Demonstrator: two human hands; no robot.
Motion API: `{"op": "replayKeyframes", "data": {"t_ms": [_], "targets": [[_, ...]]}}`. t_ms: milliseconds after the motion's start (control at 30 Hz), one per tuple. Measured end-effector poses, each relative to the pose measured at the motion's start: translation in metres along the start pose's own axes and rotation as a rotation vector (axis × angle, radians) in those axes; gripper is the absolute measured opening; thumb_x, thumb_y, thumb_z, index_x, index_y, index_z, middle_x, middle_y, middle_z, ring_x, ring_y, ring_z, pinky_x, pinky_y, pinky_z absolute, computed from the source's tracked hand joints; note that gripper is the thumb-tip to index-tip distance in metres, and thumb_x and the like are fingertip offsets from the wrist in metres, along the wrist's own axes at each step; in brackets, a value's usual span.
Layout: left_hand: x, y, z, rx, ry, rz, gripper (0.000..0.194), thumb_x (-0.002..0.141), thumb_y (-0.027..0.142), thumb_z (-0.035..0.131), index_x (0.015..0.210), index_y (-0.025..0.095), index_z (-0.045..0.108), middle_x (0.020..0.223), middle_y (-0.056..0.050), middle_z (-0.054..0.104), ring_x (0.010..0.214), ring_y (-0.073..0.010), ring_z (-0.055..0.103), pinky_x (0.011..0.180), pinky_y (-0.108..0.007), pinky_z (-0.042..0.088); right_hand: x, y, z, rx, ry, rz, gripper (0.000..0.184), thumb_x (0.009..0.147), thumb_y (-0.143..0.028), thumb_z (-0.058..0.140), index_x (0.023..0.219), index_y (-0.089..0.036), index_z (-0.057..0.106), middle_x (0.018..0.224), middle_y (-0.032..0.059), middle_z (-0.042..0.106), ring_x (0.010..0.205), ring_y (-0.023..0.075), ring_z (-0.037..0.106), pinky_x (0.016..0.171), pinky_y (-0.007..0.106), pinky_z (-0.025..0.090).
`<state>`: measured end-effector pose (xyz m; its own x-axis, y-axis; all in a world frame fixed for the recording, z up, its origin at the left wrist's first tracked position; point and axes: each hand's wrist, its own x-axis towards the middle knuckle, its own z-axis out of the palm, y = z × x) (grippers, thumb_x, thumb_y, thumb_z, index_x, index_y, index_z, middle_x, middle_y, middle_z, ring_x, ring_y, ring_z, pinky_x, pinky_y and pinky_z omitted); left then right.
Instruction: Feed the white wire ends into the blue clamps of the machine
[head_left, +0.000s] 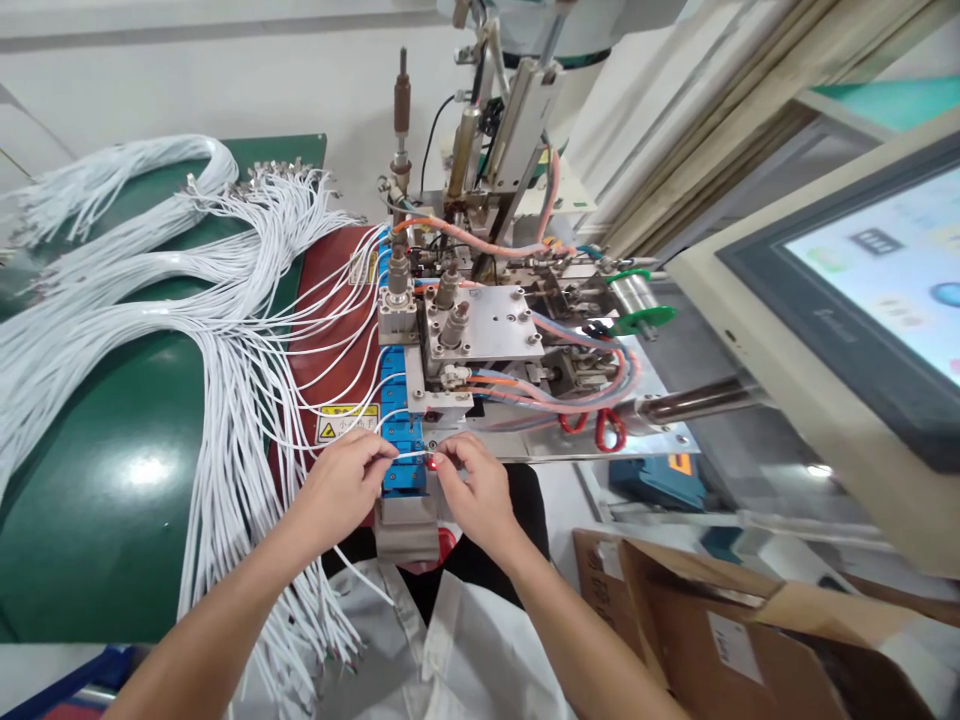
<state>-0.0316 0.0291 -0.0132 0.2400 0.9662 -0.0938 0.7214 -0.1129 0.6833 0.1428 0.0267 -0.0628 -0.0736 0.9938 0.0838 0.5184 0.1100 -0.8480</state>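
Note:
Between my two hands a white cable (409,455) is stretched across the blue clamp blocks (403,476) at the machine's front. My left hand (352,470) pinches the cable just left of the blocks. At the cable's end, right of the blocks, the fingers of my right hand (471,482) are closed on its thin tip; the fine wires there are mostly hidden. A small red light shows beside the right fingertips. More white cables (341,325) run from the blocks further back to a large bundle (247,480) on the left.
The bundle lies over a green table (90,520). Behind the blocks stands a metal machine (487,325) with hoses and a wire spool (634,303). A touch screen (877,290) juts in at right, above cardboard boxes (720,630). A warning label (346,423) sits on the red surface.

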Motion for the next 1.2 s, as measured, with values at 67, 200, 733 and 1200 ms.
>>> {"op": "replayKeyframes", "data": {"t_ms": [67, 200, 733, 1200], "targets": [[0.001, -0.002, 0.001, 0.018, 0.002, -0.019, 0.018, 0.079, 0.013, 0.046, 0.081, 0.019, 0.063, 0.081, -0.002, 0.061, 0.079, -0.0159, 0.057, 0.075, -0.03, 0.044, 0.0, 0.0, 0.0, -0.031, -0.017, -0.003, 0.013, 0.077, -0.019, 0.047, 0.065, -0.02, 0.052, 0.069, 0.002, 0.056, 0.069, 0.017, 0.053, 0.065, 0.028, 0.04], [0.001, -0.004, 0.003, 0.058, 0.004, -0.035, 0.018, 0.08, 0.015, 0.046, 0.082, 0.019, 0.064, 0.083, -0.003, 0.062, 0.079, -0.0166, 0.058, 0.075, -0.031, 0.045, 0.002, 0.0, 0.0, -0.077, -0.051, 0.038, 0.013, 0.076, -0.02, 0.047, 0.065, -0.02, 0.052, 0.069, 0.0019, 0.056, 0.067, 0.0171, 0.052, 0.063, 0.028, 0.039], [0.001, -0.013, 0.01, 0.066, 0.031, 0.074, 0.021, 0.08, 0.01, 0.046, 0.083, 0.019, 0.065, 0.082, -0.003, 0.064, 0.078, -0.016, 0.059, 0.075, -0.031, 0.047, 0.016, 0.007, 0.004, -0.12, -0.078, -0.175, 0.022, 0.085, -0.025, 0.04, 0.066, -0.021, 0.05, 0.066, 0.0017, 0.051, 0.068, 0.0166, 0.049, 0.066, 0.028, 0.036], [-0.007, -0.002, 0.015, 0.304, 0.046, 0.071, 0.024, 0.084, 0.01, 0.04, 0.09, 0.016, 0.062, 0.085, -0.007, 0.06, 0.081, -0.0179, 0.058, 0.077, -0.032, 0.047, 0.004, 0.008, 0.023, 0.044, 0.024, 0.094, 0.03, 0.085, -0.032, 0.036, 0.057, -0.022, 0.035, 0.052, -0.0046, 0.039, 0.051, 0.0121, 0.04, 0.051, 0.024, 0.031]]}}
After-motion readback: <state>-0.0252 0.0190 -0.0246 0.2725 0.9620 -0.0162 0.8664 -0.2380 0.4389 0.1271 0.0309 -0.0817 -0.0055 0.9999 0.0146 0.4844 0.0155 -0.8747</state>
